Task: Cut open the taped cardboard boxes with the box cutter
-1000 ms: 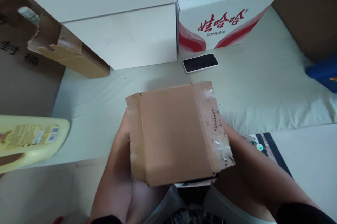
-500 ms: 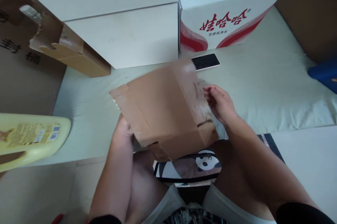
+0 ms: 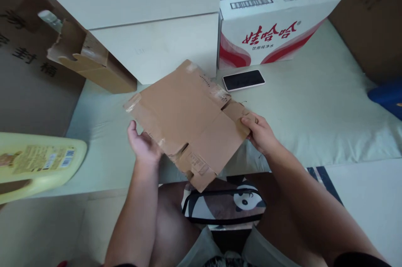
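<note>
Pale green sheet (image 3: 314, 103) spread over what looks like a bed or mattress, boxes stacked all along the back, and the person sitting at the edge with knees poking into the bottom of the shot.

The main thing is the brown cardboard box (image 3: 188, 122), now opened out almost flat and held up between both hands just above the sheet. Its long axis runs diagonally, from up and away on the left-hand side down toward the right hand. The right hand (image 3: 260, 133) pinches the flap at the corner nearest it, thumb on top, fingers under. The left hand (image 3: 143, 145) sits at the opposite lower edge with fingers loosely curled; it's touching the edge but I can't tell if it's really gripping. So the cardboard lies between the two hands, right one with the firmer hold.

Compared with a second ago it's a big change: back then it was still a closed box cradled in both hands close to the lap, half a second ago it was tipping open, and now it's flattened and pushed further out.

Just past the right hand lies a phone (image 3: 243, 80), face up, and behind it a white carton with red lettering (image 3: 273, 28). Way off to the left hand's side there's a yellow jug (image 3: 37, 162), and a panda-print bag (image 3: 226, 202) sits below the cardboard, by the knees.
</note>
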### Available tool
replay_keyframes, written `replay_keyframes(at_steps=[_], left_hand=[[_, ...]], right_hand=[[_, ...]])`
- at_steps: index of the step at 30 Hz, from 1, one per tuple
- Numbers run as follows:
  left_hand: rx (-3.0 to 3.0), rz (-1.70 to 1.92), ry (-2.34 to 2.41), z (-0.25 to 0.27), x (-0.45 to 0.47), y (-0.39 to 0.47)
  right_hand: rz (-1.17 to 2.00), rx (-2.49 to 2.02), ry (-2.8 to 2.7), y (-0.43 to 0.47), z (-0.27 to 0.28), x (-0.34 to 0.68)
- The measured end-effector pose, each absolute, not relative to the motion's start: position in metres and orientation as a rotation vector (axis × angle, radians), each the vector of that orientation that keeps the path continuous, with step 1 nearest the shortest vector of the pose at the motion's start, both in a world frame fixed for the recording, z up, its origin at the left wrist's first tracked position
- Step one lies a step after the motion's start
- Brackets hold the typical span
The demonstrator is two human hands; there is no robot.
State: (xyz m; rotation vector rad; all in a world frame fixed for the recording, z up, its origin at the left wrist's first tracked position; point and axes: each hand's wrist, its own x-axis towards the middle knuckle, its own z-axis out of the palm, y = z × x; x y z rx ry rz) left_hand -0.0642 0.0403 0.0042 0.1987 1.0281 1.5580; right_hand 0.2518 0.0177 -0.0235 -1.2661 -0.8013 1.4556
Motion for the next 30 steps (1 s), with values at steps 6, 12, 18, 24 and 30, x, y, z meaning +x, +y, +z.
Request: replay_keyframes(at_steps=[6, 12, 18, 24, 30], left_hand=[[0.282, 1.515, 1.094, 0.001, -0.053, 0.043], [0.371, 1.594, 1.043, -0.012, -0.048, 0.044], [0.358, 1.488, 1.067, -0.006, -0.048, 0.044], [0.300, 1.436, 0.983, 0.009, -0.051, 0.042], [0.263, 1.413, 1.003, 0.014, -0.049, 0.037]], right_hand=[[1.320, -1.247, -0.925, 0.014, -0.023, 0.251], [1.497, -1.234, -1.061, -0.001, -0.025, 0.241], [1.491, -1.260, -1.015, -0.013, -0.003, 0.237], [1.021, -1.350, -0.795, -0.030, 0.044, 0.264], [0.399, -1.607, -0.662, -0.090, 0.070, 0.350]])
